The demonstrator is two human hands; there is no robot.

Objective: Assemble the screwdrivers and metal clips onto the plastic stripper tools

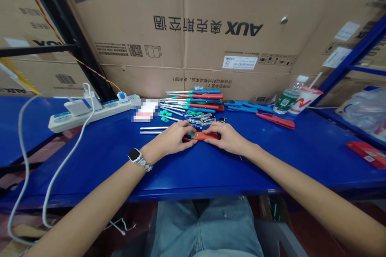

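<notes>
Between my two hands lies a red-orange handle of a long-nosed lighter (200, 136), low over the blue table. My left hand (175, 137) has its fingers closed on the handle's left end, near a bit of green. At the other end, the fingers of my right hand (224, 136) grip it from above and in front. Just beyond are small wire and metal parts (200, 118), green plastic pieces (165, 116) and loose metal tubes (150, 130). Behind these lies a pile of red and blue long-nosed lighters (205, 100) with metal tubes pointing left.
Blue handle shells (245, 107) and a red handle shell (276, 121) lie to the right, near a water bottle (288, 98) and a paper cup (306, 99). A power strip (99, 112) with white cables stands left. Cardboard boxes (187, 48) wall the back.
</notes>
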